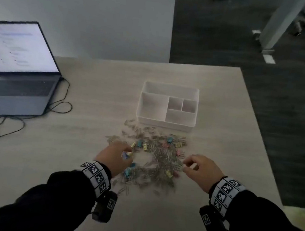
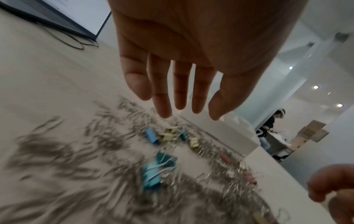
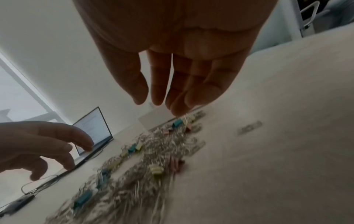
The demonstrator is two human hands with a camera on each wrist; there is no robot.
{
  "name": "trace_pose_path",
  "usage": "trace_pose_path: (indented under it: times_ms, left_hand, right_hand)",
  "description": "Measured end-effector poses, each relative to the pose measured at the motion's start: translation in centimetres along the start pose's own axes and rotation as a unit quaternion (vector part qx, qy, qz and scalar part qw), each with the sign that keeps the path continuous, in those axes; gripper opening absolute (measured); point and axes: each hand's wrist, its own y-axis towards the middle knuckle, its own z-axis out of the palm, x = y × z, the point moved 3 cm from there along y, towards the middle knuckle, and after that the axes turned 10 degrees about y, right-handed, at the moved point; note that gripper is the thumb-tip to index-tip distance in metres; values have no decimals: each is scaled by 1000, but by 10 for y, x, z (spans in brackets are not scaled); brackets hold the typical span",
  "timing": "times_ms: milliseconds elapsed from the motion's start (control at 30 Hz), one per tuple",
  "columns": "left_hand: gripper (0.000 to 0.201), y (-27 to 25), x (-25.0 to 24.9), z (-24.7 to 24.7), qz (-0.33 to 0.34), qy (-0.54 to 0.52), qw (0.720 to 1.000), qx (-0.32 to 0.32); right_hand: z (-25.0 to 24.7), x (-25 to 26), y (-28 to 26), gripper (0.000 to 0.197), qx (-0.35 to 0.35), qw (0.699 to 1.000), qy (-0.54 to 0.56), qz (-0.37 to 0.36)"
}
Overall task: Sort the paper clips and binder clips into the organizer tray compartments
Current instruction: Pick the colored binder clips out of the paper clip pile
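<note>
The head view alone shows the white organizer tray (image 1: 168, 105) whole, its compartments bare, past the middle of the counter (image 1: 94, 94) toward the far edge. Just on its near side lies the pile of silver paper clips (image 1: 159, 160) mixed with pastel blue, yellow and pink binder clips (image 1: 138, 143). In that view the left hand (image 1: 113, 159) seems to have a small pastel clip at its fingertips, yet the left wrist view shows the fingers straight and spread, holding nothing. The right hand (image 1: 201, 169) hangs over the pile's right edge; its wrist view shows relaxed fingers (image 3: 159, 84), grasping nothing. Both wrist views blur the clips and cut off the tray. A laptop (image 1: 16, 68) stands at the counter's left edge.
</note>
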Motion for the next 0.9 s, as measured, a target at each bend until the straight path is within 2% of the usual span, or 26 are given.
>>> trace_pose_path:
  times_ms: [100, 200, 300, 467, 567, 667, 767, 900]
  left_hand:
    - [41, 3, 16, 18, -34, 41, 998, 31]
    - [49, 8, 18, 36, 9, 72, 995, 65]
    - [37, 17, 14, 43, 52, 71, 995, 44]
    - [14, 27, 14, 42, 74, 26, 996, 40]
    - [6, 32, 14, 40, 73, 12, 997, 34]
    - [5, 36, 14, 37, 56, -13, 998, 39]
    - [12, 40, 11, 36, 46, -17, 997, 56]
    - [12, 41, 6, 34, 38, 7, 997, 69]
  right_hand:
    - [16, -11, 11, 14, 13, 999, -25, 23]
    - [34, -18, 20, 18, 29, 998, -48, 25]
    - [45, -21, 26, 13, 41, 995, -78, 35]
    - [50, -23, 23, 5, 31, 996, -69, 41]
    - [43, -26, 19, 1, -5, 998, -2, 65]
    - [32, -31, 16, 8, -48, 988, 96, 112]
    - [15, -41, 18, 10, -115, 964, 180, 156]
    - [-11, -67, 26, 14, -214, 919, 258, 210]
